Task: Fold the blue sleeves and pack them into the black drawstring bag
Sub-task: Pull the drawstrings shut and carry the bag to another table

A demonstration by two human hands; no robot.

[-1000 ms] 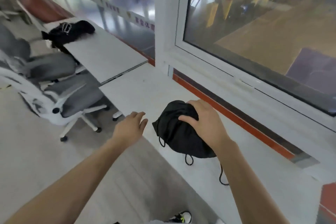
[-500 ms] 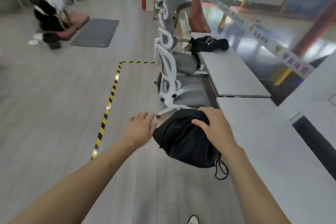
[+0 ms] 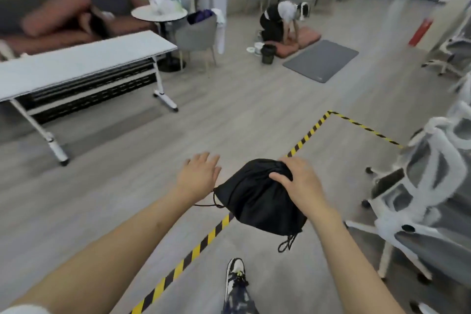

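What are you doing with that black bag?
A person is carrying the black drawstring bag above the floor. The right hand grips its bunched top; the left hand hovers open beside it, holding nothing. The bag looks full and closed, and no blue sleeves are visible outside it.

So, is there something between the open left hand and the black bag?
In the head view, nothing solid: only a narrow gap between the left hand and the black drawstring bag, with grey floor behind; a thin cord trails below the hand.
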